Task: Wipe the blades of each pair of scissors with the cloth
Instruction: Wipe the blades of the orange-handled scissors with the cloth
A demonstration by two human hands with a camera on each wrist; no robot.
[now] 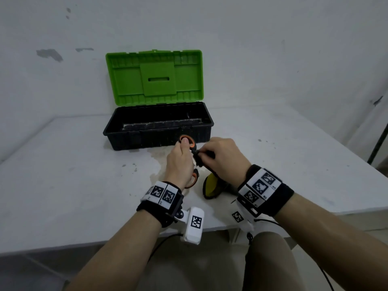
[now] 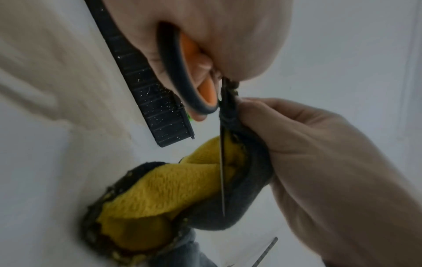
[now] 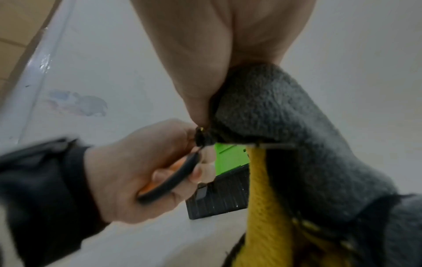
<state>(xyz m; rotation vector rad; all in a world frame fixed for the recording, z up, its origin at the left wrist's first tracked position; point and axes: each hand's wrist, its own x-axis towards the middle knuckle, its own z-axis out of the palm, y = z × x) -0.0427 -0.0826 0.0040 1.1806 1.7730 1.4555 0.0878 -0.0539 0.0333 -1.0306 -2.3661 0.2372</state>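
My left hand (image 1: 181, 156) grips the orange-and-black handles of a pair of scissors (image 1: 187, 140), thumb through the upper loop. In the left wrist view the scissors' handle (image 2: 190, 84) is in my curled fingers and the thin blade (image 2: 222, 177) points down. My right hand (image 1: 220, 157) pinches a yellow-and-grey cloth (image 1: 211, 186) around the blade close to the pivot. The cloth (image 2: 169, 189) hangs down to the table. In the right wrist view the cloth (image 3: 297, 144) wraps the blade (image 3: 276, 145), beside my left hand (image 3: 137, 171).
A black toolbox (image 1: 130, 137) with its green lid (image 1: 155, 78) raised stands on the white table (image 1: 73, 175), just behind my hands. A wall rises close behind it. A thin metal piece (image 2: 267, 251) lies on the table near the front edge.
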